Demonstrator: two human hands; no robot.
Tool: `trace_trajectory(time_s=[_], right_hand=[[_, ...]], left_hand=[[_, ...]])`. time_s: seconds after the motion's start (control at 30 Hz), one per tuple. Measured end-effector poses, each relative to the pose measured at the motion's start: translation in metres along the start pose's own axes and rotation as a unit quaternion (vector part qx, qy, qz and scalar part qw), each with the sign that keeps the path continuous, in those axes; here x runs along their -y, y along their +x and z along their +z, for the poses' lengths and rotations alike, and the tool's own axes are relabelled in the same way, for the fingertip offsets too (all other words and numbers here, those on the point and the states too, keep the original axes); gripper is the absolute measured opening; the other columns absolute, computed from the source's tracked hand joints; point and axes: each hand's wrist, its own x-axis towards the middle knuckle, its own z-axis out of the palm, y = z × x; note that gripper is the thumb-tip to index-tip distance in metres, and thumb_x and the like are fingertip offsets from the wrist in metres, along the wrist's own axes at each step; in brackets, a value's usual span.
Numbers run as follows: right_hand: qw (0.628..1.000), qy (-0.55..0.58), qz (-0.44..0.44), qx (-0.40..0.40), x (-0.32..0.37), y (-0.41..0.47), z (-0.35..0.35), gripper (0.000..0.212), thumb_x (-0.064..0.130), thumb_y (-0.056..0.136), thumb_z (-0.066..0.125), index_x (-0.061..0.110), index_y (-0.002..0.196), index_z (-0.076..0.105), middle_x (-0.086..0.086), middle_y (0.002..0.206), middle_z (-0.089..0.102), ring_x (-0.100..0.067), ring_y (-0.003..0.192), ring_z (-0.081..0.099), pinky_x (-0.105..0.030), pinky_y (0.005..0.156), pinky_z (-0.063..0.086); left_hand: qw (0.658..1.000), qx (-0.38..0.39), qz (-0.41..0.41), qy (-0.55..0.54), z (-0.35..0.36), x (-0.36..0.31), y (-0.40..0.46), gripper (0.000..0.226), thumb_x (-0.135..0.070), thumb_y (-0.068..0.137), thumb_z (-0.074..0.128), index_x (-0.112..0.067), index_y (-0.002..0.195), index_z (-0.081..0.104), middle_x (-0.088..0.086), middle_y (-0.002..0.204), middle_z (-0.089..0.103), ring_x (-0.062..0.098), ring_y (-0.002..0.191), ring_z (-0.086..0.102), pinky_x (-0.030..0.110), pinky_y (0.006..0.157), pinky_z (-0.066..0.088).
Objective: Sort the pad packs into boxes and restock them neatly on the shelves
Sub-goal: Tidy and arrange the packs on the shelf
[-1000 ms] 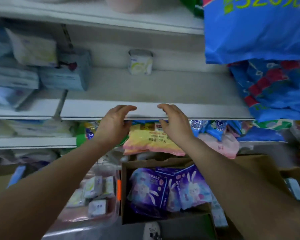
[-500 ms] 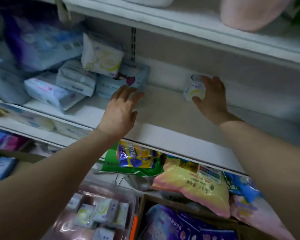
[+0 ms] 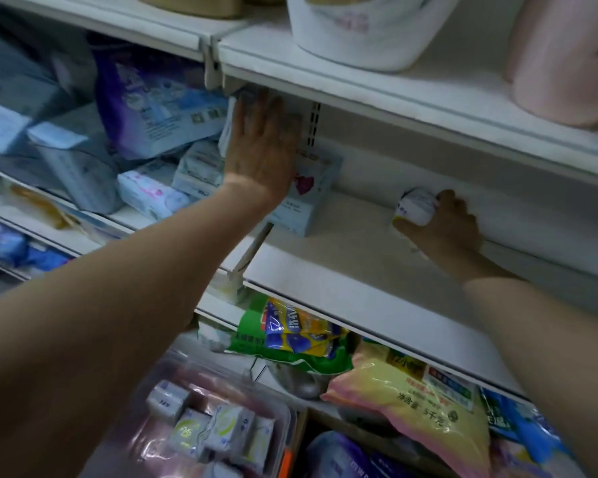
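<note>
your left hand lies flat with straight fingers against the stacked pad packs, while your right hand grips a small white pack at its fingertips; the shelf between them is mostly bare, so restocking looks barely begun

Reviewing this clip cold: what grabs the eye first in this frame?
Two bare arms reaching into a white shelf. The left hand lies with straight fingers against the packs piled at the shelf's left, above a light blue box. The right hand grips a small white pack near the back wall. Below, a bright yellow and pink bag sticks out from under the shelf edge.
</note>
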Motion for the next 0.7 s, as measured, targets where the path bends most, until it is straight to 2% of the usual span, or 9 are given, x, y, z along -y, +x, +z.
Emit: trace_trajectory(time_s=[0.1,0.17,0.27,0.33,0.43,0.5,0.57,0.67,0.7], right_hand=[[0.999,0.034,-0.03,0.005,0.0,-0.021,0.003,0.073,0.043,0.079,0.073,0.01,0.134,0.038,-0.018,0.13,0.046,-0.042,0.114,0.049,-0.039,0.081,0.04],[0.999,0.039,-0.035,0.002,0.003,-0.035,0.003,0.071,0.039,0.08,0.072,0.01,0.135,0.039,-0.018,0.129,0.046,-0.041,0.113,0.051,-0.038,0.08,0.04],[0.996,0.09,-0.005,0.023,0.008,-0.059,0.002,0.072,0.045,0.081,0.071,0.012,0.138,0.04,-0.017,0.132,0.049,-0.039,0.112,0.055,-0.039,0.084,0.044],[0.993,0.11,0.008,0.031,0.012,-0.08,-0.003,0.074,0.048,0.082,0.07,0.014,0.14,0.038,-0.016,0.132,0.05,-0.037,0.113,0.056,-0.037,0.086,0.045],[0.992,0.128,0.009,0.013,0.02,-0.118,-0.012,0.076,0.048,0.082,0.071,0.014,0.141,0.038,-0.017,0.13,0.052,-0.038,0.112,0.057,-0.037,0.084,0.046],[0.989,0.15,0.008,0.004,0.024,-0.144,-0.018,0.077,0.048,0.081,0.071,0.012,0.142,0.038,-0.019,0.131,0.053,-0.039,0.114,0.056,-0.039,0.086,0.046],[0.985,0.171,0.013,0.001,0.029,-0.169,-0.024,0.077,0.049,0.083,0.07,0.011,0.141,0.038,-0.018,0.132,0.052,-0.039,0.115,0.055,-0.04,0.088,0.045],[0.98,0.198,0.028,0.009,0.034,-0.206,-0.032,0.074,0.053,0.084,0.067,0.012,0.139,0.039,-0.016,0.13,0.054,-0.037,0.114,0.055,-0.04,0.088,0.045],[0.979,0.2,0.033,0.015,0.037,-0.218,-0.034,0.074,0.055,0.084,0.066,0.012,0.138,0.039,-0.015,0.13,0.055,-0.036,0.114,0.056,-0.04,0.087,0.045]], left_hand=[[0.999,0.01,-0.024,0.028,0.002,0.006,0.015,0.064,-0.033,0.087,0.059,-0.017,0.143,0.034,0.019,0.147,0.037,0.041,0.134,0.032,0.052,0.115,0.021],[0.998,0.04,-0.03,0.05,-0.003,0.003,0.017,0.07,-0.034,0.084,0.062,-0.016,0.145,0.033,0.018,0.143,0.042,0.041,0.13,0.035,0.051,0.11,0.028],[0.997,0.05,-0.043,0.045,-0.017,-0.007,0.012,0.06,-0.025,0.085,0.062,-0.013,0.139,0.041,0.014,0.138,0.048,0.038,0.127,0.039,0.046,0.105,0.032],[0.998,0.038,-0.038,0.025,-0.028,-0.009,0.002,0.053,-0.019,0.083,0.064,-0.013,0.133,0.047,0.012,0.136,0.05,0.037,0.125,0.039,0.047,0.105,0.028],[1.0,-0.025,0.01,0.009,-0.037,-0.003,-0.023,0.047,-0.016,0.074,0.07,-0.015,0.119,0.058,0.01,0.122,0.059,0.039,0.121,0.044,0.055,0.109,0.027],[0.996,-0.068,0.039,-0.038,-0.043,-0.002,-0.042,0.049,-0.018,0.068,0.071,-0.017,0.116,0.059,0.008,0.116,0.061,0.042,0.12,0.048,0.059,0.107,0.031],[0.993,-0.048,0.051,-0.1,-0.052,-0.004,-0.065,0.058,-0.022,0.067,0.072,-0.022,0.123,0.054,0.006,0.123,0.057,0.04,0.121,0.047,0.057,0.102,0.036],[0.977,-0.057,0.048,-0.201,-0.068,-0.001,-0.102,0.062,-0.03,0.068,0.071,-0.024,0.126,0.049,0.004,0.126,0.054,0.038,0.115,0.047,0.048,0.082,0.048],[0.969,-0.052,0.044,-0.238,-0.072,0.002,-0.113,0.064,-0.033,0.068,0.072,-0.023,0.127,0.048,0.005,0.127,0.054,0.038,0.113,0.047,0.048,0.08,0.049]])
